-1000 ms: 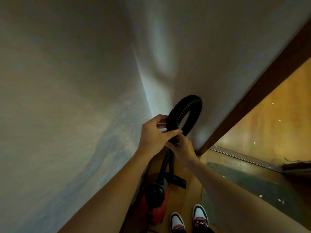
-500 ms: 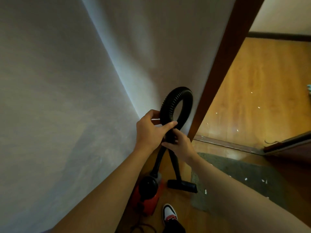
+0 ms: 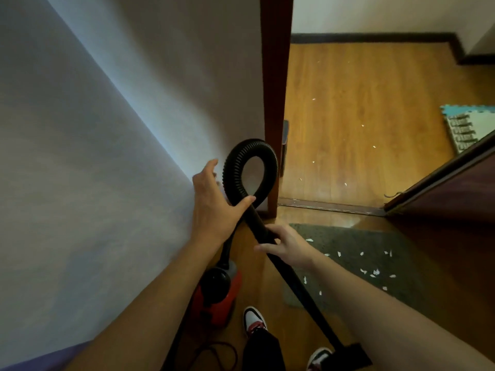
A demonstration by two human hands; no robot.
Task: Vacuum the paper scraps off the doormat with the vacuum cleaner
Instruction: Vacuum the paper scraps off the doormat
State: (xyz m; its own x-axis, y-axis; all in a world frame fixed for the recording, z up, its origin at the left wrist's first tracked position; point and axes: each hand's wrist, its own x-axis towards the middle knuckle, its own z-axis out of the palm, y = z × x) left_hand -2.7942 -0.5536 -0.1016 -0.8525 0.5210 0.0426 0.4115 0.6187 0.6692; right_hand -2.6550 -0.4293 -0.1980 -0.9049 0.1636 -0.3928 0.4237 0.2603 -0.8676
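Note:
A red and black vacuum cleaner (image 3: 217,298) stands on the floor by the wall. Its ribbed black hose (image 3: 235,162) loops up in front of me and joins a rigid black wand (image 3: 297,287), which slants down to a flat nozzle (image 3: 353,356) near my feet. My right hand (image 3: 284,243) grips the wand just below the loop. My left hand (image 3: 214,202) rests against the hose with the fingers spread and the thumb across it. The grey doormat (image 3: 359,261) lies to the right, with several white paper scraps (image 3: 373,271) on it.
White walls fill the left side. A brown door frame (image 3: 276,103) stands just behind the hose loop. Beyond the threshold (image 3: 329,206) is a wooden floor (image 3: 361,111) with more scraps and a patterned foam mat (image 3: 466,127). An open dark door (image 3: 450,188) is at right. My sneakers (image 3: 253,321) stand beside the vacuum.
My view has swung right and down, showing the doorway and the mat. My left hand has loosened from the hose and spread. The wand and nozzle have swung toward my feet.

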